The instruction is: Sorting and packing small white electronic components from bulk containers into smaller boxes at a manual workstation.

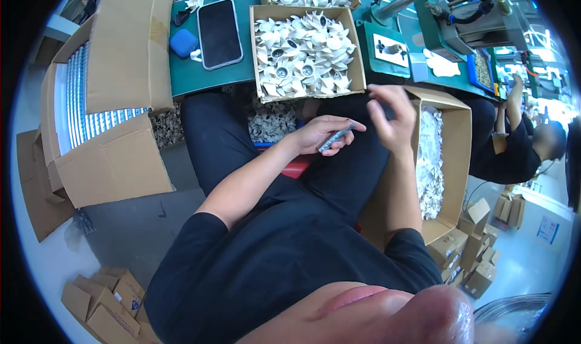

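My left hand (316, 135) is closed around a short silver-grey strip (336, 137), held over my lap. The strip looks like a row of small metal pieces, too small to make out exactly. To its right, my right hand (396, 123) is raised with the thumb apart and the fingers loosely bent; nothing shows in it. It is nearest the front right corner of an open cardboard box (315, 97) on the green bench. White bladed fan wheels (305, 53) fill that box, several showing dark or metal centres.
A press machine (436, 26) and a fixture block (387, 50) stand right on the bench (181, 80). A phone (219, 34) and blue case (183, 43) lie left. A carton (115, 162) holds silver strips. Another box (457, 156) holds white parts. A co-worker (508, 150) sits right.
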A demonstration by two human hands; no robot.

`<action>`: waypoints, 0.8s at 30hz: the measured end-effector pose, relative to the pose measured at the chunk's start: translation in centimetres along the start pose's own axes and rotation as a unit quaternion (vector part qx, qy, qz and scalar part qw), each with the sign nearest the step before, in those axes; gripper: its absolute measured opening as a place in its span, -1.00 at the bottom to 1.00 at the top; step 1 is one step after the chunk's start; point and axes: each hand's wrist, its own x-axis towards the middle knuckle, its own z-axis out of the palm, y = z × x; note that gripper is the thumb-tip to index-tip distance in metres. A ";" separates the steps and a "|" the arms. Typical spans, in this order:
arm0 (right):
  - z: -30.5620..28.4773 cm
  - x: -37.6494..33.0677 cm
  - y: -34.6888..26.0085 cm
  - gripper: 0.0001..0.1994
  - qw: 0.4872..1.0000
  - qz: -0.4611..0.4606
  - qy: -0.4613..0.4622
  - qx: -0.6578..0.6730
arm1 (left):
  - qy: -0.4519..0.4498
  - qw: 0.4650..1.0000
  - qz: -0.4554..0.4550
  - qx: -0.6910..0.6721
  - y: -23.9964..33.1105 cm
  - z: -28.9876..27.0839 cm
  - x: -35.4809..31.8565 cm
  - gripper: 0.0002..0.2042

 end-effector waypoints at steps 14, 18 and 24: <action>-1.8 -1.4 3.7 -0.83 0.997 0.071 -0.041 0.012 | -0.105 0.993 -0.014 0.059 1.2 0.2 -0.1 -0.50; -3.6 4.5 8.6 -0.74 0.978 0.075 0.107 -0.160 | -0.089 0.993 -0.033 0.067 0.2 -0.4 0.4 -0.50; -3.9 9.7 11.7 -0.65 0.970 0.190 -0.003 -0.154 | -0.036 0.988 -0.085 0.127 -0.8 -0.7 1.9 -0.51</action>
